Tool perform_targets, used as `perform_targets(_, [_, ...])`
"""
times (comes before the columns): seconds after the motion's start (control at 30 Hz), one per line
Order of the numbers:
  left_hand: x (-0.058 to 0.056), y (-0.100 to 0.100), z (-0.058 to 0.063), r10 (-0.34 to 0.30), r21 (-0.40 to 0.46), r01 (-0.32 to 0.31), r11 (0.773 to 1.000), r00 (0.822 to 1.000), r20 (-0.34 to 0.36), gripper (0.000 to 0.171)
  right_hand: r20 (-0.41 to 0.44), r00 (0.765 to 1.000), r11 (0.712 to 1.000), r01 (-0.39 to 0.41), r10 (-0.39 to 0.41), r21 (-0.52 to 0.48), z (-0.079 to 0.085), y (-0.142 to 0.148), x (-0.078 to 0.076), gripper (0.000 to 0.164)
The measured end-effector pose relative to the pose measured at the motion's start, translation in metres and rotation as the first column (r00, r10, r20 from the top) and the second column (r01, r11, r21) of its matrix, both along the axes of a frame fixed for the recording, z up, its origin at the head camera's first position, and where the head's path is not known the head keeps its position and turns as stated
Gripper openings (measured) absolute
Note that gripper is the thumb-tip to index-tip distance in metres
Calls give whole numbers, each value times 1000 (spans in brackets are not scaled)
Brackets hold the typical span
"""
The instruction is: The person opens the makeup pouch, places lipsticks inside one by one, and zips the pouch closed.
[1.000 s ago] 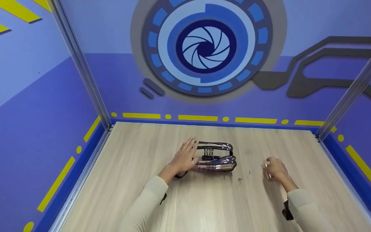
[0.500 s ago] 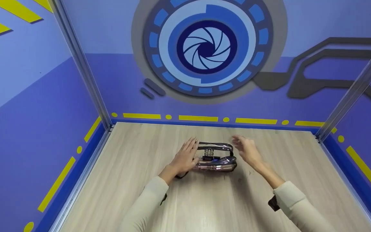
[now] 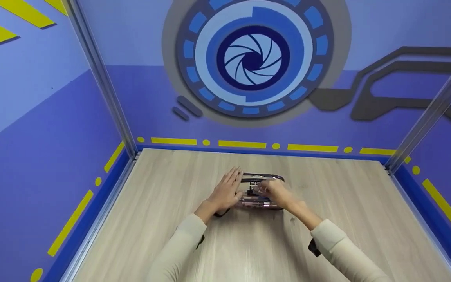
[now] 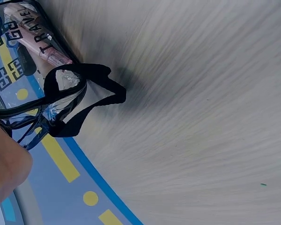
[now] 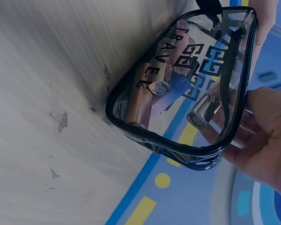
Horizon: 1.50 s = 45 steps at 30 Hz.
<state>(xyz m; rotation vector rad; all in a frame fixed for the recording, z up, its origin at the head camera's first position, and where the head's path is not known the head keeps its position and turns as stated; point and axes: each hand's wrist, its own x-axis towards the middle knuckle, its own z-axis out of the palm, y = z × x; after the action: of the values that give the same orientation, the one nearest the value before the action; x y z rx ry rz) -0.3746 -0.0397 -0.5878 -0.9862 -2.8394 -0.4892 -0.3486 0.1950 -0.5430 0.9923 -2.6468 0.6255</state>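
Note:
A clear travel bag (image 3: 264,176) with black trim lies on its side on the table. In the right wrist view, the bag (image 5: 178,147) bears the print TRAVEL and holds several tubes, among them a copper-coloured one (image 5: 140,101) and a pink one (image 5: 181,47). My left hand (image 3: 222,192) rests on the bag's left end with straight fingers. My right hand (image 3: 279,192) reaches into the bag's opening. Its curled fingers hold a small tube with a shiny metallic end (image 5: 203,111), seen through the clear panel. Some of these fingers are hidden by the bag.
A black strap (image 4: 96,70) loops out from the bag's left end onto the wooden table (image 3: 194,250). Blue-purple panels (image 3: 139,94) with metal corner posts (image 3: 104,78) close off the back and both sides.
From the right of the table, my right hand has moved left with the small tube and into the bag. My left hand has stayed on the bag.

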Motion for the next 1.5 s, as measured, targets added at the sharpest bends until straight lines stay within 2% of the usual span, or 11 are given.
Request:
perform_targets(0.23, [-4, 2, -1, 3, -20, -3, 1000, 1000, 9, 73, 127, 992, 999, 21, -15, -41, -3, 6, -3, 16])
perform_targets(0.37, [-4, 5, -3, -5, -21, 5, 1000, 1000, 10, 73, 75, 997, 993, 32, -24, -115, -2, 16, 0, 11])
perform_targets(0.5, [-2, 5, -4, -10, -24, 11, 1000, 1000, 16, 74, 4, 989, 956, 145, -149, -256, 2, 33, -2, 10])
perform_targets(0.57, [-1, 5, -5, -9, -22, 9, 1000, 1000, 23, 74, 9, 967, 913, 243, -254, -328, 1, 44, -4, 10])
perform_targets(0.67, [-1, 4, -5, -5, -14, 5, 1000, 1000, 21, 74, 146, 915, 820, 402, -376, -407, -6, 59, -7, 13])
perform_targets(0.73, [-1, 3, -5, -1, -10, 1, 1000, 1000, 8, 73, 300, 874, 775, 480, -382, -411, -14, 67, -7, 18])
perform_targets(0.8, [-2, 3, -5, 2, -9, -2, 1000, 1000, -3, 73, 468, 816, 750, 534, -339, -389, -24, 72, -4, 25])
perform_targets(0.93, [-3, 4, -2, -1, -18, 1, 1000, 1000, -4, 73, 708, 671, 769, 566, -220, -297, -41, 78, 2, 30])
perform_targets(1.03, [-1, 4, 0, -1, -19, 1, 1000, 1000, 19, 72, 782, 605, 803, 536, -149, -262, -50, 79, 6, 30])
perform_targets(1.13, [1, 4, 1, 3, -8, -3, 1000, 1000, 31, 72, 805, 587, 816, 506, -89, -279, -55, 80, 8, 30])
perform_targets(1.5, [1, 1, 2, 18, -8, -18, 1000, 1000, 24, 73, 802, 596, 825, 477, -49, -304, -52, 84, 5, 27])
